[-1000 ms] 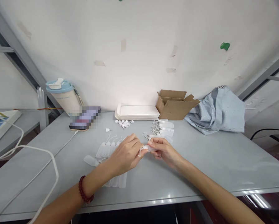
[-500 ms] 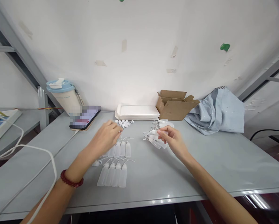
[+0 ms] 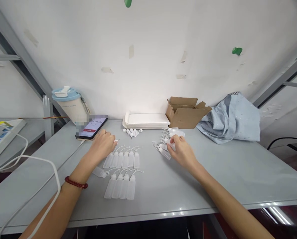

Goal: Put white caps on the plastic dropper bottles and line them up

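My left hand (image 3: 103,144) is closed, with a small white cap (image 3: 116,140) at its fingertips. It hovers at the left end of a row of clear squeeze bottles (image 3: 125,160) with thin curved tubes. Nearer me stands a second row of similar bottles (image 3: 120,187), and one bottle (image 3: 98,172) lies on its side left of it. My right hand (image 3: 182,151) reaches into a loose group of lying bottles (image 3: 164,153), its thumb and fingers closed around one bottle (image 3: 172,146) that they partly hide. Several loose white caps (image 3: 133,132) lie in a small pile at the back.
Along the wall sit a stack of white envelopes (image 3: 146,120), an open cardboard box (image 3: 188,116) and a crumpled blue-grey cloth (image 3: 230,119). At the left are a phone (image 3: 95,125), a lidded cup (image 3: 71,104) and a white cable (image 3: 51,162) crossing my left forearm.
My left hand has moved left and slightly toward me, away from the cap pile, uncovering the back row's left end. My right hand has shifted a little, its fingers now lower among the bottles.
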The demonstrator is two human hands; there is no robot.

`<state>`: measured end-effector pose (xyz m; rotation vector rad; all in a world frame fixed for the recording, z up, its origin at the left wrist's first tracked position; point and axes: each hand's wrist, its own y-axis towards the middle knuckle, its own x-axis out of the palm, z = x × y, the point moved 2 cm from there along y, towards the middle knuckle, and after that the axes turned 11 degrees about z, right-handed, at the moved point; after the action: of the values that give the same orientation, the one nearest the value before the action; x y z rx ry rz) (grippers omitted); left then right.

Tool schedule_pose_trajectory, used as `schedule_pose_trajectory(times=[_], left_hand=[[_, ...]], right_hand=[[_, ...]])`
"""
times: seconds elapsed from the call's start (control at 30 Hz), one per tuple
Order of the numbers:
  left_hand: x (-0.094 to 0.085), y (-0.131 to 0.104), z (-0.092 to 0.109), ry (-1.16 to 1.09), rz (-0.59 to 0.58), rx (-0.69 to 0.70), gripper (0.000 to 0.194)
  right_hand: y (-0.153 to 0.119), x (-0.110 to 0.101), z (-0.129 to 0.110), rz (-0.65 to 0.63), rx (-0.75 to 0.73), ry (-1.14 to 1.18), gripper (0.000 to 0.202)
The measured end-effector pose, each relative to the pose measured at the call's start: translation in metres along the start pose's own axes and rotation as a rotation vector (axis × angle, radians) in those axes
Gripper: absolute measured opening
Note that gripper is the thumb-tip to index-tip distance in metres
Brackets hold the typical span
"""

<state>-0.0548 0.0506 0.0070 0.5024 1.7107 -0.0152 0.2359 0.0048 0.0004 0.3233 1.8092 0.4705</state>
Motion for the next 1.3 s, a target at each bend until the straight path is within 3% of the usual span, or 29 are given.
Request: schedule_pose_trajectory(times=[0.27,0.43,0.47,0.57,0.7,0.97,1.3], left_hand=[[-0.002,0.001,0.0,0.01,0.09,0.019,0.031],[-0.009,-0.001,0.013,-0.094,0.243,0.073,0.025],[-0.011,-0.002,0.016,-0.118,0.268,0.085,0.024],[-0.015,-0.005,0.027,-0.187,0.312,0.124,0.021],[-0.021,-0.006,0.038,-0.249,0.35,0.159,0.019],[-0.022,-0.007,0.045,-0.318,0.387,0.18,0.018],[-0.03,-0.011,0.052,-0.486,0.379,0.182,0.013]], right_hand=[[-0.003,0.002,0.002,0.108,-0.01,-0.093,0.012],[-0.009,-0.005,-0.012,0.278,-0.262,0.132,0.009],[-0.013,-0.007,-0.019,0.259,-0.34,0.232,0.008],[-0.03,-0.011,-0.044,0.024,-0.551,0.476,0.012],[-0.054,-0.01,-0.071,-0.232,-0.759,0.499,0.025],[-0.067,-0.002,-0.084,-0.255,-0.866,0.362,0.03],[-0.068,0.001,-0.081,-0.265,-0.878,0.357,0.031]])
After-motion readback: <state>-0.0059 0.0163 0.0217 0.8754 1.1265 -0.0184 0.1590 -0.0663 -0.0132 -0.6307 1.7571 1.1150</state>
